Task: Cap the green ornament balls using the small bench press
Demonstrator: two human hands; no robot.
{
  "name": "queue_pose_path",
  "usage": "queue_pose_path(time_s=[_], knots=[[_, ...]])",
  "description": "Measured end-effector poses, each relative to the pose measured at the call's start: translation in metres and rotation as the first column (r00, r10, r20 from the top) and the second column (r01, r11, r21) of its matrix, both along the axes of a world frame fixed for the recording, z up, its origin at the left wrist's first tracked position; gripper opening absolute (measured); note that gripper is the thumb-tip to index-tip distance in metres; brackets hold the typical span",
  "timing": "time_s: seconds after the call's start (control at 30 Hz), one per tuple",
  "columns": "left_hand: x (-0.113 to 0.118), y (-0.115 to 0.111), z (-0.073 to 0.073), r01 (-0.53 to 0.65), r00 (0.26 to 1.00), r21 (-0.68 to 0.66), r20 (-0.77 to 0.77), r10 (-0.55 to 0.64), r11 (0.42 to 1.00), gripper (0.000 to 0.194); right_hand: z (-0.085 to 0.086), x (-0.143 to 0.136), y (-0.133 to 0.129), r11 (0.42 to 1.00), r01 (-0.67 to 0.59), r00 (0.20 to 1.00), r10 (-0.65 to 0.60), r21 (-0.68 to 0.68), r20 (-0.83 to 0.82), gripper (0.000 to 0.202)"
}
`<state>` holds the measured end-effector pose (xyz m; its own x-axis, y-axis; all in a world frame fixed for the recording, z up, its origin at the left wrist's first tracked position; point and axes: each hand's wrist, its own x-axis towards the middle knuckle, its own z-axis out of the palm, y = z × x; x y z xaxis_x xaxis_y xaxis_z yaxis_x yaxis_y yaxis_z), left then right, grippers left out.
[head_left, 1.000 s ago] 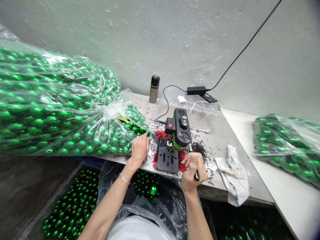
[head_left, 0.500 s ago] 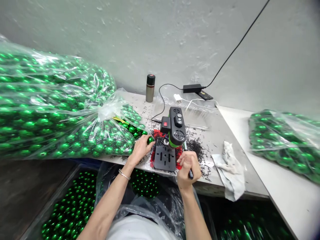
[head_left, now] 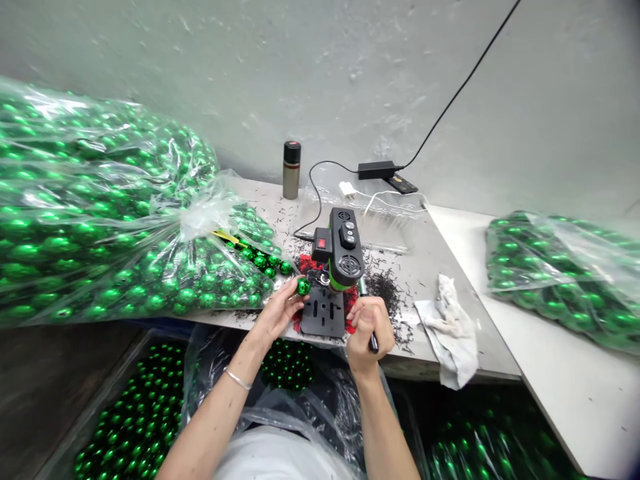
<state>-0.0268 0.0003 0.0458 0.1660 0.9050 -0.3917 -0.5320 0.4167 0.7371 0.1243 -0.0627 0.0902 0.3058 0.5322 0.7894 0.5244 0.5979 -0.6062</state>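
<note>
A shiny green ball (head_left: 303, 287) is in the fingers of my left hand (head_left: 280, 309), at the left edge of a black slotted base plate (head_left: 323, 313). My right hand (head_left: 371, 328) is wrapped round a lever with a black grip (head_left: 373, 343), right of the plate. Above the plate stands a black machine head (head_left: 346, 247) with round vents and a red switch. Red material (head_left: 350, 310) shows on both sides of the plate. Loose green balls (head_left: 260, 261) lie at the mouth of a clear bag, left of the machine.
A large clear bag of green balls (head_left: 100, 220) fills the left. Behind the machine are a bottle (head_left: 291, 171), a power adapter (head_left: 377, 170) and cables. A white cloth (head_left: 453, 333) and black scraps (head_left: 383, 287) lie right. Another bag (head_left: 565, 267) is far right; filled containers stand below.
My left hand has turned, and its green ball shows more clearly beside the plate. My right hand remains on the lever. The whole view has shifted slightly.
</note>
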Motion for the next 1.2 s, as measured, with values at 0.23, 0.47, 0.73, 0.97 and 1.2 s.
queue_pose_path(time_s=[0.23, 0.47, 0.73, 0.97, 1.2], knots=[[0.015, -0.003, -0.007, -0.073, 0.996, -0.013, -0.059, 0.072, 0.997, 0.021, 0.002, -0.001, -0.001, 1.0, 0.003, 1.0, -0.003, -0.002, 0.004, 0.031], [0.015, 0.0, -0.005, -0.096, 0.986, -0.095, 0.129, 0.108, 0.991, 0.004, 0.003, 0.0, -0.002, 1.0, 0.008, 1.0, -0.008, -0.008, 0.021, 0.028], [0.012, 0.0, -0.014, -0.099, 0.993, -0.029, 0.055, 0.1, 0.995, 0.01, 0.004, 0.0, -0.002, 1.0, 0.006, 1.0, -0.006, 0.007, 0.025, 0.028], [0.021, -0.012, -0.026, 0.192, 0.807, 0.335, -0.588, 0.046, 0.922, 0.036, 0.01, 0.001, -0.001, 1.0, -0.002, 1.0, 0.002, -0.025, 0.014, 0.03], [0.022, -0.017, -0.025, 0.5, 0.468, 0.497, -0.844, 0.261, 0.71, 0.037, 0.012, 0.001, -0.001, 1.0, -0.004, 1.0, 0.004, -0.018, 0.022, 0.029]])
